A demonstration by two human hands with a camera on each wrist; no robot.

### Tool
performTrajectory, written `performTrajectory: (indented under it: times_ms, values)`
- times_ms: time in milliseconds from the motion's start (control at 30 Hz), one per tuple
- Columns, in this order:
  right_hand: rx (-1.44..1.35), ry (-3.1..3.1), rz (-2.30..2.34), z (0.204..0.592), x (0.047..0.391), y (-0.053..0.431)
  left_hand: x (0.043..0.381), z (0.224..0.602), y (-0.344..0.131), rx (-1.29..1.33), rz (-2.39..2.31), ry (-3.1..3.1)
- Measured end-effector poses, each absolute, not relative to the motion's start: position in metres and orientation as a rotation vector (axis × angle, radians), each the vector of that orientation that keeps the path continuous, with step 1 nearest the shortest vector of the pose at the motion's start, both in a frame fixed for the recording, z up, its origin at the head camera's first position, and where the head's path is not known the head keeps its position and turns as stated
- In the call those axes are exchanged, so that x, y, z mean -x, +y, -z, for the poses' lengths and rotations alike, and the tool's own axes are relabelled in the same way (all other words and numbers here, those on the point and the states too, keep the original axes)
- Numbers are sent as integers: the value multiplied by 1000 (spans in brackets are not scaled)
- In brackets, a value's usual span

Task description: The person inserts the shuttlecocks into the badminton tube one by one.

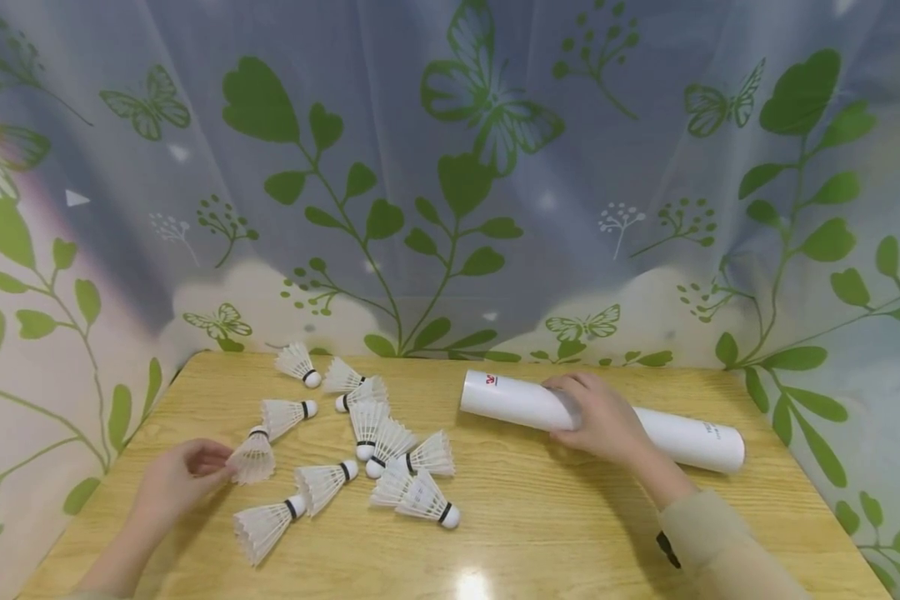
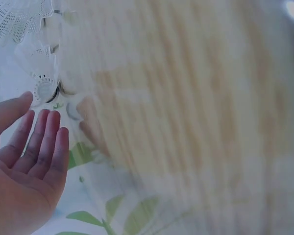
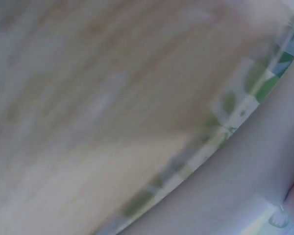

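Right hand [image 1: 596, 417] is wrapped round the white tube [image 1: 513, 400], right of centre in the head view's lower half. The tube slants down to the right; can't tell if it's lifted off the table [image 1: 525, 533]. My left hand [image 1: 176, 479], lower left, has its fingers loosely extended, no grip; thumb tip right at the skirt of the nearest shuttlecock [image 1: 252, 462], contact unclear. The other shuttlecocks [image 1: 264, 529] lie loose left of centre, some overlapping, about a dozen in all.

Progress, my read: early. Hold on the tube is done; every shuttlecock in sight sits outside it, none picked up yet, so that whole lot is left. Tube's inside doesn't show.
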State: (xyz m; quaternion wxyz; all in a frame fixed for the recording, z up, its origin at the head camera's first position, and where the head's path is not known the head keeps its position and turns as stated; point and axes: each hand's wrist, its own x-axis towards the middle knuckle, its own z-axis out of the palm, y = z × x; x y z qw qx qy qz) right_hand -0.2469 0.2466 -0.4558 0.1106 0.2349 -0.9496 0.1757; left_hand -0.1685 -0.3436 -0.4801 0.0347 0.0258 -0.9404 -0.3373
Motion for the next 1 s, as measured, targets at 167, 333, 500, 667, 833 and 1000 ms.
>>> performTrajectory:
  times_ms: [167,333,500,667,833,1000]
  values:
    - [-727,-2705,-572,444,243,245,168,480,-342,-76,1048,-2839]
    - [-758,-2645,-635,435,240,242,166,481,-344,-121,1046,-2788]
    - [-790,-2548,-705,426,235,238,164,479,-348,-184,1028,-2762]
    - [-817,-2460,-740,417,229,235,163,473,-348,-205,995,-2727]
    - [-858,-2406,-769,413,225,235,163,463,-349,-167,916,-2682]
    - [-920,-2315,-734,412,219,239,165,445,-346,-201,900,-2688]
